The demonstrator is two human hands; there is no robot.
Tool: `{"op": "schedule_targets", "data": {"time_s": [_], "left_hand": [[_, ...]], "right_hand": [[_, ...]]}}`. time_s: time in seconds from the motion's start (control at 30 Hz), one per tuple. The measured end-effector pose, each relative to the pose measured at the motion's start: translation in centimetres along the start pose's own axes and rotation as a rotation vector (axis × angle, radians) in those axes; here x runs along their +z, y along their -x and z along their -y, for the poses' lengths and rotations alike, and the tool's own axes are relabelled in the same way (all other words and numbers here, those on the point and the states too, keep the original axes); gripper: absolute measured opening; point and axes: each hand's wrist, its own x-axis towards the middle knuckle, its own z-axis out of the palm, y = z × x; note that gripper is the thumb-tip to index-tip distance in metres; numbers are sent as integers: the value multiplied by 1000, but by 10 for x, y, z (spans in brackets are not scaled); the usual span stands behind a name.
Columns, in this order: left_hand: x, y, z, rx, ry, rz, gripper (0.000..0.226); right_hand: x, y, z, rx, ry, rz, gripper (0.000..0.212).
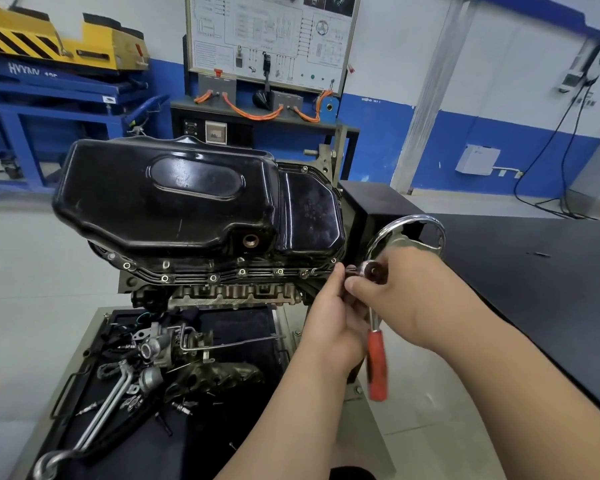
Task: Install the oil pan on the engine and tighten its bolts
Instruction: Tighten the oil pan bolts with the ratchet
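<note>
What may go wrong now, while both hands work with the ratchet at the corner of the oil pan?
1. The right hand holds the ratchet only at its head. The red handle hangs free, so the tool may tip and slip off.
2. The left hand pinches its socket end beside the flange of the oil pan; a slip could pinch skin.

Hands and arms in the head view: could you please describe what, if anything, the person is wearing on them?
The left hand and right hand are bare: no gloves, and no ring or watch that I can see. The left forearm and right forearm are bare too, with no sleeve in view up to the frame's edge.
</note>
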Motion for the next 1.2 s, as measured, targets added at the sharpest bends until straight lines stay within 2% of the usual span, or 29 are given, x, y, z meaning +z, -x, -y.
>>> {"op": "schedule_targets", "data": {"time_s": [0.07,0.13,0.2,0.3,0.37,0.43,0.53,0.63,0.73,0.8,0.87,0.97,1.03,1.1,1.2], "left_hand": [[1,0,0,-3,-22,-22,38],[0,-2,-1,-2,39,-21,35],[-1,-3,-1,22,76,-41,30],[1,-2,1,50,29,-99,30],[4,0,0,48,22,-98,32],[4,2,-2,43,31,-42,28],[3,7,-7,27,14,30,31],[5,7,-9,27,23,27,30],[5,5,-6,16,24,-41,30],[6,3,-2,-1,24,-87,36],[6,0,1,2,30,-111,38],[6,-1,1,20,85,-72,31],[5,0,-1,30,101,-29,28],[5,-1,-3,33,116,-4,29],[6,-2,-4,40,149,-5,26]], "right_hand": [[0,5,2,34,138,33,45],[-1,6,4,-11,287,-10,47],[-7,3,5,-153,435,-70,37],[-21,-5,4,-469,622,-140,10],[-24,-9,5,-583,743,-125,17],[-24,-11,8,-549,726,-122,22],[-15,-8,9,-320,605,-51,51],[-8,-7,11,-215,517,-40,56],[-16,-10,12,-272,580,37,42],[-24,-10,12,-403,697,48,19],[-27,-9,11,-570,836,-33,16],[-25,-11,13,-581,860,-21,11],[-25,-14,14,-463,803,107,21],[-24,-17,14,-438,805,259,32],[-23,-18,16,-416,753,334,41]]}}
